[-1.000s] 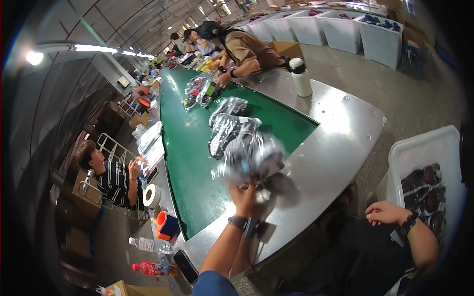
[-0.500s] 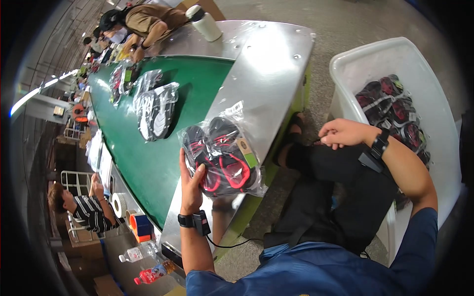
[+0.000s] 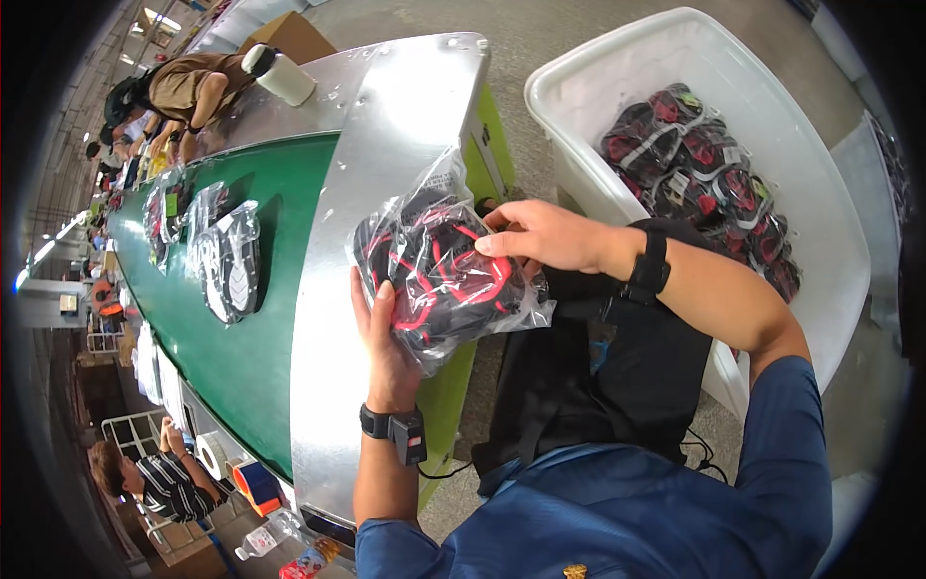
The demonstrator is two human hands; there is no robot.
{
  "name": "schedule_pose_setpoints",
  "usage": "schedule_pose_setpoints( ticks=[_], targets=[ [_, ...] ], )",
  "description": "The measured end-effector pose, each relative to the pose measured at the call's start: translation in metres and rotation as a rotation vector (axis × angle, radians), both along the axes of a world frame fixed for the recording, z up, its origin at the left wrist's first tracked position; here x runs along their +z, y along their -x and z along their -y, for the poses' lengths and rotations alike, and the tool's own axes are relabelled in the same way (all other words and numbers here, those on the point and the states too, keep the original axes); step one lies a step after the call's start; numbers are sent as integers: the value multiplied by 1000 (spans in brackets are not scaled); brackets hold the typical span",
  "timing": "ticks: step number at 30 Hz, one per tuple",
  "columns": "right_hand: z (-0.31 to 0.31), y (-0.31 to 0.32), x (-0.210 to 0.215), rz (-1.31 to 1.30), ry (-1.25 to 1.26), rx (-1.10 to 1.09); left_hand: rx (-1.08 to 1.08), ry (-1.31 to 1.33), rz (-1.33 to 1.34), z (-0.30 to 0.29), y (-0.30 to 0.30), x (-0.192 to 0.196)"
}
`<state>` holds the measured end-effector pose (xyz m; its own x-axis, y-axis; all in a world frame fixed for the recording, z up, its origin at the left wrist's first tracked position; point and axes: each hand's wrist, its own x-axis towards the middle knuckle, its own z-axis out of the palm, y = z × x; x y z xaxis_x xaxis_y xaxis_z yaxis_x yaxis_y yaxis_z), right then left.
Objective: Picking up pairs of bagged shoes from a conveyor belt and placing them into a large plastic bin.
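at frame centre, left hand (image 3: pixel 386 338) cups the bagged sandals (image 3: pixel 439 270) from below; right hand (image 3: pixel 545 234) pinches its top edge; transfer step; white bin (image 3: pixel 830 241) at 2 o'clock likely receives it.

A long green conveyor belt (image 3: pixel 241 367) with a curved steel rim (image 3: pixel 386 145) runs through a factory hall, bagged goods (image 3: pixel 230 261) lying along it. A white plastic bin (image 3: pixel 830 222) stands on the grey concrete floor (image 3: pixel 550 39) off the belt's end. Workers (image 3: pixel 183 87) bend over the far edge; another, in stripes (image 3: pixel 164 482), sits by the near side. Strip lights (image 3: pixel 159 19) glow overhead.
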<state>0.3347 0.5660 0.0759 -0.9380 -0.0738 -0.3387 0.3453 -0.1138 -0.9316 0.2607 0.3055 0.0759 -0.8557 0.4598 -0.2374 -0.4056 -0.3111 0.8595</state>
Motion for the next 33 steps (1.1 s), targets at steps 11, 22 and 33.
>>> schedule_pose_setpoints(
  ticks=[11,22,33],
  targets=[
    [-16,-8,5,-52,-10,-26,-109,-69,-155,-16,27,-39],
    [-7,-3,16,-195,-262,9,-57,54,-270,-16,26,-20],
    [-6,-7,15,-275,-237,-65,-6,218,-417,-13,31,-24]
  ],
)
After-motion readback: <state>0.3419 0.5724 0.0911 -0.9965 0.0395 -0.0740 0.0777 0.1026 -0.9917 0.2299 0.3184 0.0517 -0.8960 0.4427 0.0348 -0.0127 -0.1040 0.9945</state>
